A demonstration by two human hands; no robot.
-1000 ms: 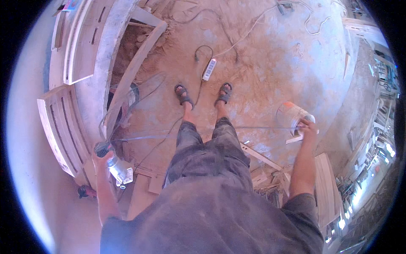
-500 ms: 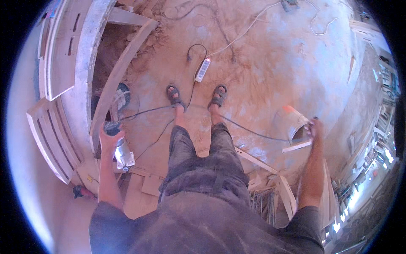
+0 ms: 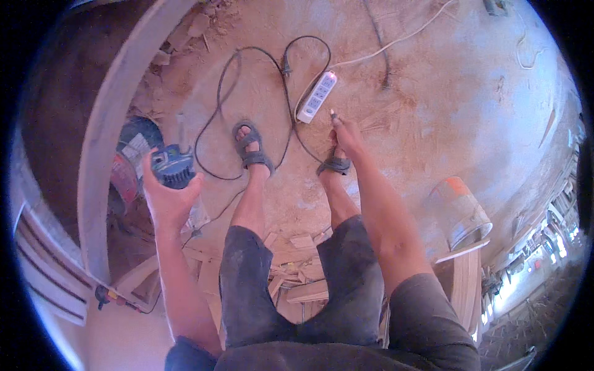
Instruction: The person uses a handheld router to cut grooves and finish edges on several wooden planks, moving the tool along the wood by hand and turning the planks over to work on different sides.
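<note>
My left hand [image 3: 168, 207] is wrapped round a trim router [image 3: 175, 168], its dark vented top up and its pale lower body partly hidden below my fingers. My right hand [image 3: 348, 137] reaches down above my right sandal and pinches a small plug [image 3: 333, 115] with a pale tip. Just beyond that hand lies a white power strip [image 3: 317, 98] on the dusty floor, a reddish light at its far end. A dark cord [image 3: 218, 117] loops over the floor around my left foot. The plug and the strip look apart.
Another plug [image 3: 286, 69] lies on the floor by the strip. A bucket [image 3: 463, 213] rests on its side at the right. A curved wooden piece [image 3: 99, 142] stands at the left, with a round dark-and-red tool [image 3: 133, 154] behind it. Wood offcuts [image 3: 303, 272] lie between my legs.
My right hand has swung from beside the bucket at the right to near the power strip, bringing the plug and cord along. I lean lower; the router is still in my left hand.
</note>
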